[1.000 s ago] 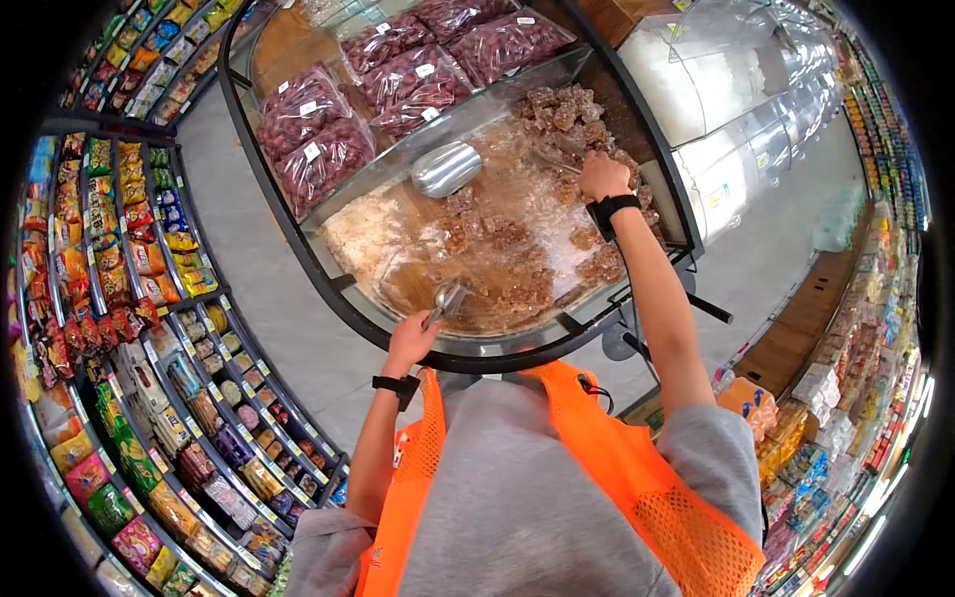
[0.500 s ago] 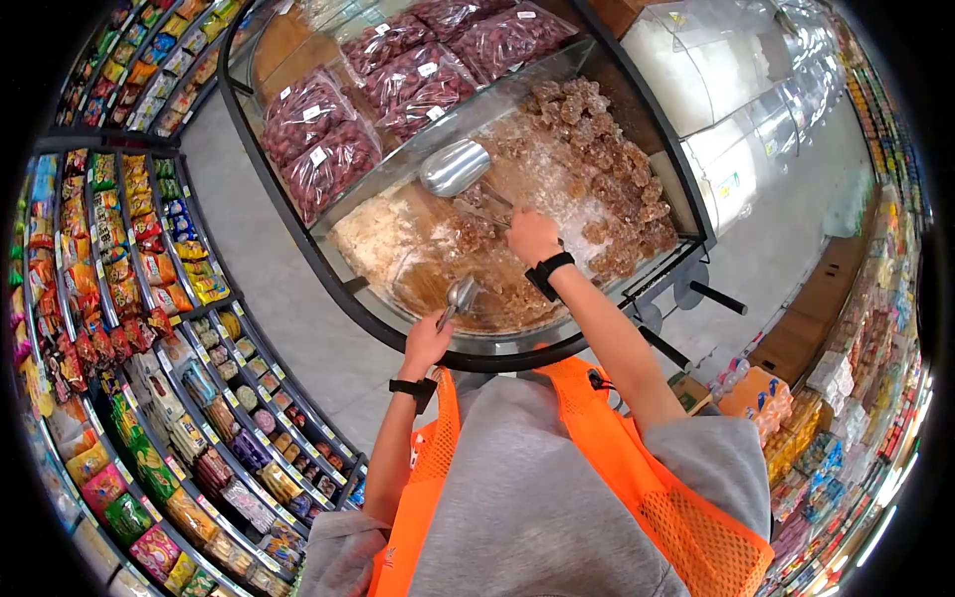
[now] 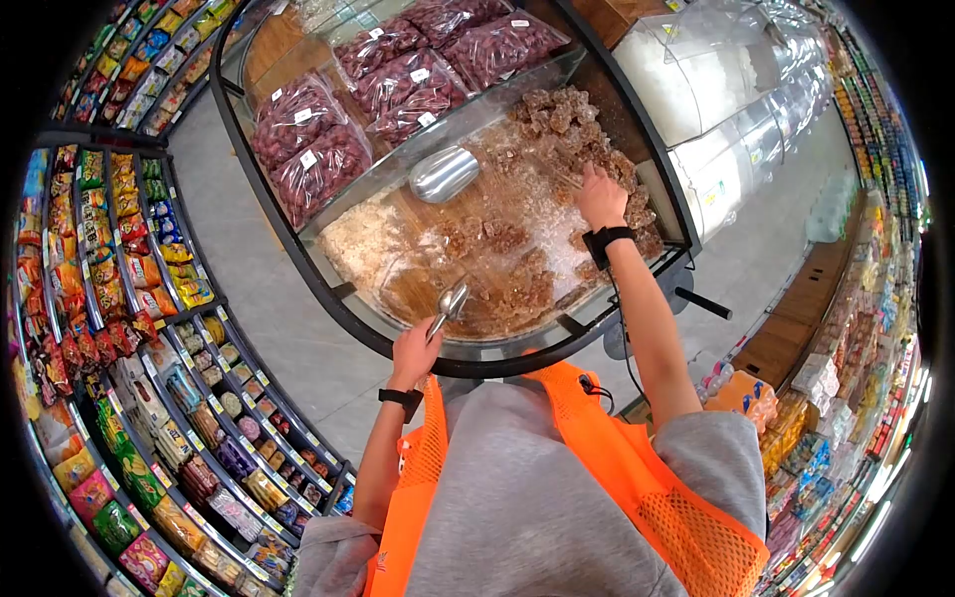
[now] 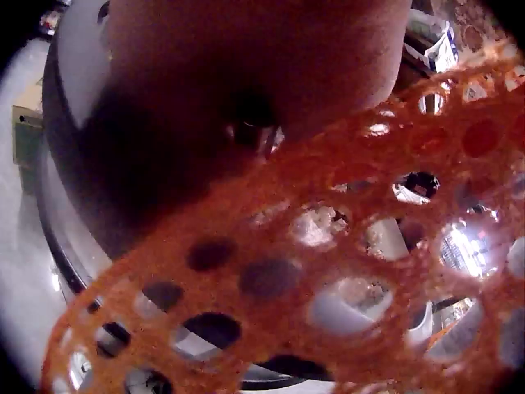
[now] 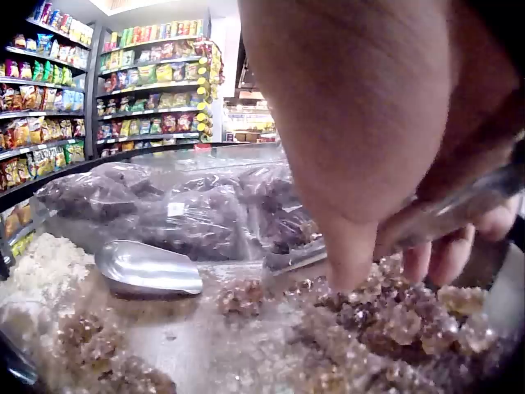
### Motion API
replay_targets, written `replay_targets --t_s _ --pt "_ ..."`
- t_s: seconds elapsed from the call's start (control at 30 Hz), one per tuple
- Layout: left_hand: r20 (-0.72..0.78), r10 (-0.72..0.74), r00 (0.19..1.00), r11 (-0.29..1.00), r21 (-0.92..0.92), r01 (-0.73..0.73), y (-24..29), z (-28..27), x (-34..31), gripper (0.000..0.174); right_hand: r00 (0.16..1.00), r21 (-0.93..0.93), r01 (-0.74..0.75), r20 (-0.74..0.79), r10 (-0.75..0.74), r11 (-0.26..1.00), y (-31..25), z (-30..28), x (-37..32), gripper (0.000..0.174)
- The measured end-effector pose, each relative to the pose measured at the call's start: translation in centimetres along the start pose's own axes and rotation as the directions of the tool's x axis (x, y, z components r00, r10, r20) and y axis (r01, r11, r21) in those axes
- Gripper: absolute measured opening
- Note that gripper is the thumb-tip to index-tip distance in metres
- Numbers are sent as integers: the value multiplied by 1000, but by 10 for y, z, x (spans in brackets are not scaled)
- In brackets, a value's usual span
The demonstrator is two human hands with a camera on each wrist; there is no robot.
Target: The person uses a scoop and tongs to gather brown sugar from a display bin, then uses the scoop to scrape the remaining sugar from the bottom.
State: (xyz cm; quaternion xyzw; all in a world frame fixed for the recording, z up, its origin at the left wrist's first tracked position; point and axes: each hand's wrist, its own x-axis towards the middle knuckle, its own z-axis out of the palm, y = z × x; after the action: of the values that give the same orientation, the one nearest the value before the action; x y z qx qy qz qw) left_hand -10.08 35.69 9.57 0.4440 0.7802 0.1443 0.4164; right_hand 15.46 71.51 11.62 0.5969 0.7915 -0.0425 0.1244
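Observation:
In the head view, my left hand (image 3: pixel 416 350) grips the handle of a small metal scoop (image 3: pixel 453 301) at the bin's near edge. My right hand (image 3: pixel 603 199) is over brown crystal lumps (image 3: pixel 562 114) on the right. The right wrist view shows this hand (image 5: pixel 353 148) with its fingers round a long, shiny metal tool (image 5: pixel 459 205), just above the lumps (image 5: pixel 402 320). A larger metal scoop (image 3: pixel 444 174) lies by the divider. Orange mesh (image 4: pixel 271 222) and dark skin cover most of the left wrist view, hiding the small scoop.
Bags of dark red fruit (image 3: pixel 408 85) lie behind the clear divider (image 3: pixel 388 154). Pale crumbs (image 3: pixel 363 239) lie at the bin's left. A black rim (image 3: pixel 298 261) surrounds the bin. Clear-covered white goods (image 3: pixel 686 90) stand to the right, packed snack shelves (image 3: pixel 129 249) to the left.
My right hand moved left and nearer my body, close to the large scoop, then returned to the right over the brown lumps. My left hand keeps its grip; its small scoop has shifted slightly.

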Motion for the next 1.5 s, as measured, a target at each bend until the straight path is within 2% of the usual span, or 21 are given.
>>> replay_targets --t_s 0.07,0.2,0.27,0.43,0.53,0.63,0.73,0.83,0.97,1.0,1.1,1.13,1.23,1.27,1.37,1.4,1.5 --pt "2 -1 1000 1000 16 1 1 0 0 31 999 -9 -38 18 38 999 2 0 11 41" --pt "13 -27 1000 998 64 26 4 1 2 31 986 -36 -22 -167 15 999 -6 4 7 40" --pt "31 -57 998 995 85 54 6 1 1 31 992 12 -5 -129 6 1000 -7 6 1 39" --pt "-20 -11 1000 996 85 13 2 6 3 32 994 42 33 -106 -29 999 -4 30 4 34" --pt "-4 -16 1000 996 90 16 3 4 2 32 996 44 9 -86 -5 999 -2 22 18 33" --pt "-2 -1 1000 995 100 1 1 6 3 31 997 -47 -79 -10 79 996 -10 14 24 34" --pt "-11 13 1000 993 113 -12 -2 6 3 30 978 -65 11 -208 -25 998 -19 10 8 39" --pt "-18 10 1000 994 112 -8 -3 8 2 29 951 -124 181 -230 -206 976 -31 11 -13 39" --pt "-41 29 999 994 110 -24 -7 12 4 29 941 -209 285 -122 -314 935 -53 22 -25 37" --pt "-39 26 999 994 111 -22 -7 10 3 29 952 -229 272 -78 -297 935 -57 20 -23 42" --pt "-36 29 999 994 108 -25 -7 10 2 30 943 -231 264 -142 -301 937 -58 26 -1 30" --pt "-36 42 998 994 107 -38 -8 10 3 30 949 -258 273 -84 -303 927 -61 19 7 21" --pt "-17 43 999 991 124 -40 -8 12 2 31 924 -333 269 -174 -340 904 -62 15 28 20" --pt "-12 37 999 991 133 -35 -8 11 3 32 941 -333 230 -165 -297 914 -62 20 38 24" --pt "-48 74 996 989 132 -67 -14 15 2 32 927 -258 129 -311 -209 957 -64 22 38 28" --pt "-47 78 996 989 133 -71 -14 14 0 32 899 -202 189 -359 -252 961 -62 20 27 33" --pt "-48 94 994 987 137 -87 -8 12 -1 31 920 -213 307 -184 -347 928 -60 26 -7 34"
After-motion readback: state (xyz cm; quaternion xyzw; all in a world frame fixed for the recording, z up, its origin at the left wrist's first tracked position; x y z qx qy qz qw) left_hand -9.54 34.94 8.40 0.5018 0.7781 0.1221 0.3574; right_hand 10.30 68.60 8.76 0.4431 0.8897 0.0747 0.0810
